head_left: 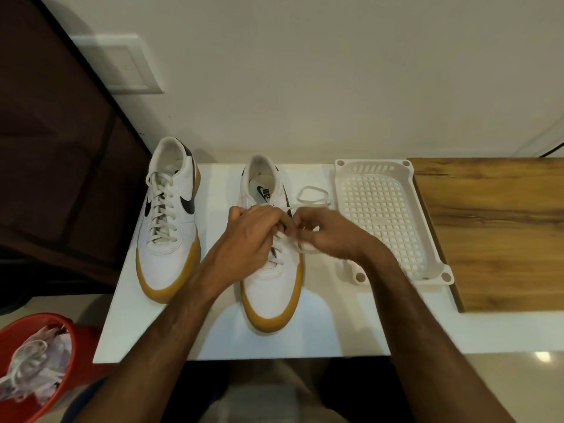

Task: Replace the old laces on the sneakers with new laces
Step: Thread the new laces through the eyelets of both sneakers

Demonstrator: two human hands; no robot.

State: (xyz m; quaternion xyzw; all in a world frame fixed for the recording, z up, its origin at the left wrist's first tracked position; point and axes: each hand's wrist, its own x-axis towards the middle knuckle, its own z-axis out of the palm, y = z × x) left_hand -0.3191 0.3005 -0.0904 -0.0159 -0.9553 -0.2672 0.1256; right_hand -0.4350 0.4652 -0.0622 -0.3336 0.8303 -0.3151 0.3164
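Observation:
Two white sneakers with gum-coloured soles stand on a white table (152, 337), toes toward me. The left sneaker (171, 221) is fully laced with a cream lace. Over the eyelets of the right sneaker (273, 288) both my hands work. My left hand (247, 236) has its fingers curled at the lace in the upper eyelets. My right hand (323, 230) pinches the cream lace (312, 196), whose loose end loops on the table beside the shoe's collar. The fingers hide the lacing underneath them.
A white perforated plastic basket (427, 227) lies right of the shoes, partly on a wooden board (494, 233). A red bucket (71, 358) at the lower left holds old laces and plastic wrapping. A dark cabinet stands at the left, a wall behind.

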